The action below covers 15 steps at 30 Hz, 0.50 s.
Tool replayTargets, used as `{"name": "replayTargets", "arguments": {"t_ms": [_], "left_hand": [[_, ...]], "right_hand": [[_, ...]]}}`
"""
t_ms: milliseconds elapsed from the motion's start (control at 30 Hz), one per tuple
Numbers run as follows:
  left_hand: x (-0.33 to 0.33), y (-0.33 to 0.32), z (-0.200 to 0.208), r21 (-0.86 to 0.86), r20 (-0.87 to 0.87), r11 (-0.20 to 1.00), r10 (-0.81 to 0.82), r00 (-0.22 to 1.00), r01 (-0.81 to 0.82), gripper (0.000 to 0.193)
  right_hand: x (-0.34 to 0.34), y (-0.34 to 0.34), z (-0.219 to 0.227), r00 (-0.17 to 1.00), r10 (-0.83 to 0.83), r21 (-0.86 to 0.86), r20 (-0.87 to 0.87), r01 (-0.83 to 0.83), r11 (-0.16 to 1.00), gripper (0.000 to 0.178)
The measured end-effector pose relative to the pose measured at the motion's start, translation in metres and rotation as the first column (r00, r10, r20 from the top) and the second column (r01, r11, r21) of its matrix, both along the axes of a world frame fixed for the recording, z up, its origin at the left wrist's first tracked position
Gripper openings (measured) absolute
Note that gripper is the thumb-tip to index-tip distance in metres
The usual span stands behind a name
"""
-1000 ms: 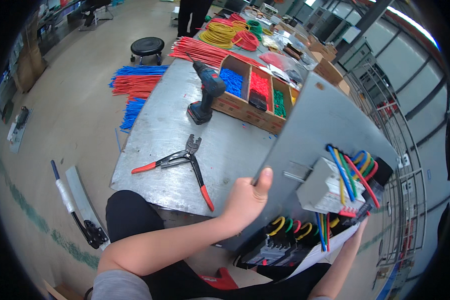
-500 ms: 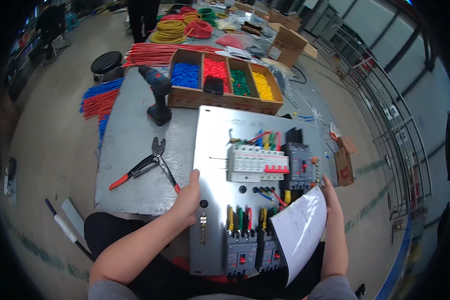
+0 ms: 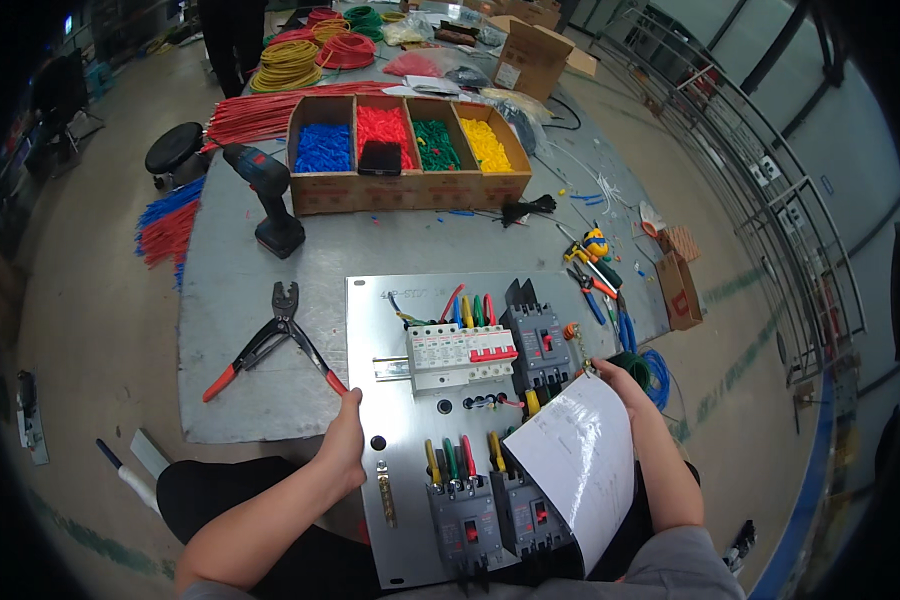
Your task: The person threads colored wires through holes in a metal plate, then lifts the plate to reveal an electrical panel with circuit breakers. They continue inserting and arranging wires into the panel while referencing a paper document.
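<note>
Grey metal table [image 3: 270, 280] carries a flat silver metal panel [image 3: 400, 470] with white and grey switch boxes [image 3: 465, 355] already wired in bright colours. Left hand [image 3: 342, 450] fingers clench its left edge; right hand [image 3: 620, 378] fingers pinch a white paper sheet [image 3: 580, 460] covering its lower right. Some holes look unfilled. Red-handled pliers [image 3: 275, 340] lie left of it, near a dark drill [image 3: 265, 195].

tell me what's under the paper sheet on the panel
The paper, held by the right hand, covers the panel's lower right corner and part of a grey breaker. Anything else beneath it is hidden.
</note>
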<state>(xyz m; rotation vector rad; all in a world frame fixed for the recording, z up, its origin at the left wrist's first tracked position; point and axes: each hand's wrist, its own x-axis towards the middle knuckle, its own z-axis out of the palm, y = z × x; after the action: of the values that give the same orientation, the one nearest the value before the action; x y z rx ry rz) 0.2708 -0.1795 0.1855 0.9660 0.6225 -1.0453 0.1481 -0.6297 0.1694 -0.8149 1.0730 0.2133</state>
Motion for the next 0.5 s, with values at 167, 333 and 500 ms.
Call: {"name": "replayTargets", "arguments": {"t_ms": [167, 333, 500], "left_hand": [[-0.013, 0.003, -0.013, -0.024, -0.047, 1.0, 0.007, 0.999, -0.008, 0.066], [-0.021, 0.0, -0.029, -0.031, -0.038, 0.999, -0.017, 0.999, 0.016, 0.07], [-0.022, -0.001, -0.034, 0.009, -0.014, 1.0, -0.024, 1.0, 0.024, 0.072]], "right_hand": [[-0.005, 0.019, 0.006, 0.998, -0.015, 0.033, -0.06, 0.017, 0.999, 0.034], [-0.025, 0.007, -0.019, 0.998, 0.018, 0.085, -0.067, -0.012, 0.996, 0.039], [-0.022, 0.015, -0.016, 0.993, 0.052, 0.091, -0.106, -0.043, 0.995, 0.045]]}}
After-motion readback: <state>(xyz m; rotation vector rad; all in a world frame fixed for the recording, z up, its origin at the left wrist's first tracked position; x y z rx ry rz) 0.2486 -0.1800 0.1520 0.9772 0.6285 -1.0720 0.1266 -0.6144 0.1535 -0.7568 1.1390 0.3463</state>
